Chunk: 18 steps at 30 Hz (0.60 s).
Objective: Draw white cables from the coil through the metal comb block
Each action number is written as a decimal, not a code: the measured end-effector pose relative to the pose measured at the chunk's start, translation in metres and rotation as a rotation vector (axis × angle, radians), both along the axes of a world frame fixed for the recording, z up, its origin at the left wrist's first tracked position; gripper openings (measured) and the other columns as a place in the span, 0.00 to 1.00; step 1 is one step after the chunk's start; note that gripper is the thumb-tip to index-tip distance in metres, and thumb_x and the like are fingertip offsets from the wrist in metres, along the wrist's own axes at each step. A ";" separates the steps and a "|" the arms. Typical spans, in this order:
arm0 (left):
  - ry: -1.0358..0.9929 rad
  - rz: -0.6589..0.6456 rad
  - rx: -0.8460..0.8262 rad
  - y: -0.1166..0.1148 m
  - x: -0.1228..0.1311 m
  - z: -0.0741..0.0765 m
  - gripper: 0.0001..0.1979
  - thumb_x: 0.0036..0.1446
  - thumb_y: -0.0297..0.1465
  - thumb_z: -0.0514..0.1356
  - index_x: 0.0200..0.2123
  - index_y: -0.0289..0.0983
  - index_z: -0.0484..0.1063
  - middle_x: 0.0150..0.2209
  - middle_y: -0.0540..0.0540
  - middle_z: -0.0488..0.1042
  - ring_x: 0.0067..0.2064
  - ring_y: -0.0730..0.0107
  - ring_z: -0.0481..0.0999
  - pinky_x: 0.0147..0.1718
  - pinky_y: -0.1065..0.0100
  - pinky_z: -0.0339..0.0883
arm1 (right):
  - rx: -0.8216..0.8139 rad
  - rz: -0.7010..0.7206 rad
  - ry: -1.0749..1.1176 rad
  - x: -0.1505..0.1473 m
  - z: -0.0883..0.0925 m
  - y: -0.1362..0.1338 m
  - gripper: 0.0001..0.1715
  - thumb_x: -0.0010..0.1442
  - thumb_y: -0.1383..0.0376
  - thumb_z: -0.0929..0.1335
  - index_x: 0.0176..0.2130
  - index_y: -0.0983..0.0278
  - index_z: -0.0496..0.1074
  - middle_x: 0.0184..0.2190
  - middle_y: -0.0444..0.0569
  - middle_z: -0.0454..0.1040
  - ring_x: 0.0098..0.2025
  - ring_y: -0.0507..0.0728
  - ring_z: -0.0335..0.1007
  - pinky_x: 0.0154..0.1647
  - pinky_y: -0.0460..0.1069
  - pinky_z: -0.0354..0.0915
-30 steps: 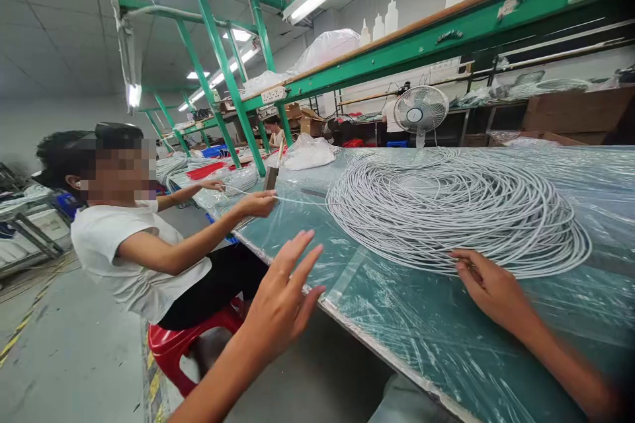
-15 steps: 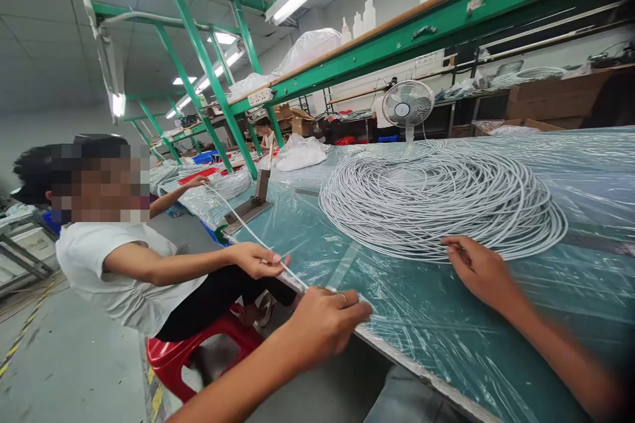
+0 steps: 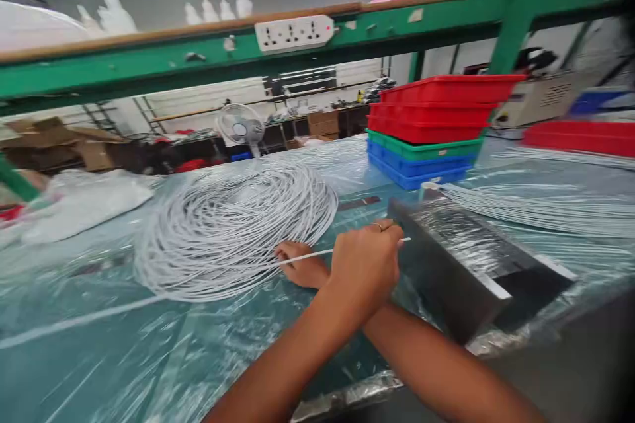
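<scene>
My left hand (image 3: pixel 367 254), with a ring on one finger, is closed in a fist around a white cable (image 3: pixel 317 254). A short cable end sticks out past its knuckles on the right. From that fist the cable runs left toward a large loose coil of white cable (image 3: pixel 238 231) on the table. My right hand (image 3: pixel 303 266) reaches beneath my left forearm, so my arms cross. Its curled fingers are at the coil's right edge, with the cable running across them; their grip is partly hidden.
Right of my hands stands a dark metal channel (image 3: pixel 446 251) wrapped in film. Behind it are stacked red, green and blue trays (image 3: pixel 421 139) and a bundle of straight cables (image 3: pixel 540 211). A green shelf beam with a power strip (image 3: pixel 295 34) crosses above; a fan (image 3: pixel 241 127) stands behind.
The view has swung right; the co-worker is out of sight. My left hand has carried the cable end rightward past the coil and over my right arm. My right hand stays by the coil.
</scene>
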<state>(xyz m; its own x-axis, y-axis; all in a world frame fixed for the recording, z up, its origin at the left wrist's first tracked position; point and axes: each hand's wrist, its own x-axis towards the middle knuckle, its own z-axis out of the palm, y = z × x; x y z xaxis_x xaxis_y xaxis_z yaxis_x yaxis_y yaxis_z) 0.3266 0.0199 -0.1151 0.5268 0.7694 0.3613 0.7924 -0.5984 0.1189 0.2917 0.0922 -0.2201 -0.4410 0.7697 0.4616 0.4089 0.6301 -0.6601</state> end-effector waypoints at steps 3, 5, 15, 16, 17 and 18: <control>0.017 -0.052 -0.017 0.009 0.022 -0.001 0.01 0.66 0.25 0.61 0.39 0.36 0.71 0.39 0.49 0.68 0.37 0.61 0.71 0.32 0.68 0.65 | 0.075 0.088 -0.036 -0.002 -0.004 0.009 0.06 0.58 0.74 0.66 0.36 0.65 0.70 0.34 0.43 0.73 0.37 0.51 0.70 0.42 0.47 0.66; 0.020 -0.053 -0.015 0.011 0.028 -0.002 0.03 0.65 0.24 0.61 0.39 0.36 0.71 0.36 0.50 0.68 0.36 0.62 0.72 0.30 0.69 0.64 | 0.104 0.106 -0.033 -0.002 -0.007 0.012 0.11 0.55 0.76 0.65 0.36 0.62 0.68 0.35 0.43 0.73 0.38 0.51 0.69 0.42 0.45 0.64; -0.099 -0.113 -0.066 0.014 0.023 -0.009 0.04 0.67 0.25 0.60 0.37 0.35 0.69 0.38 0.53 0.69 0.38 0.61 0.72 0.31 0.67 0.66 | 0.159 0.132 -0.002 -0.001 -0.013 0.012 0.10 0.56 0.74 0.62 0.36 0.61 0.66 0.36 0.44 0.72 0.38 0.52 0.69 0.41 0.44 0.62; -0.112 -0.108 -0.050 0.013 0.024 -0.012 0.03 0.66 0.24 0.60 0.37 0.35 0.69 0.39 0.52 0.69 0.38 0.60 0.72 0.32 0.67 0.67 | 0.162 0.137 0.000 -0.001 -0.014 0.012 0.10 0.56 0.74 0.62 0.36 0.61 0.66 0.35 0.44 0.72 0.38 0.52 0.68 0.41 0.44 0.62; -0.123 -0.105 -0.034 0.012 0.026 -0.014 0.03 0.65 0.24 0.61 0.38 0.36 0.69 0.40 0.52 0.69 0.37 0.60 0.72 0.32 0.67 0.68 | 0.165 0.143 0.004 -0.001 -0.015 0.013 0.10 0.57 0.74 0.61 0.36 0.61 0.66 0.35 0.44 0.72 0.38 0.52 0.68 0.41 0.45 0.62; -0.133 -0.104 -0.017 0.012 0.027 -0.017 0.04 0.64 0.23 0.62 0.38 0.36 0.69 0.41 0.52 0.69 0.37 0.59 0.72 0.32 0.65 0.69 | 0.166 0.148 0.009 -0.001 -0.015 0.013 0.10 0.57 0.74 0.61 0.36 0.61 0.66 0.35 0.44 0.72 0.38 0.52 0.68 0.42 0.45 0.62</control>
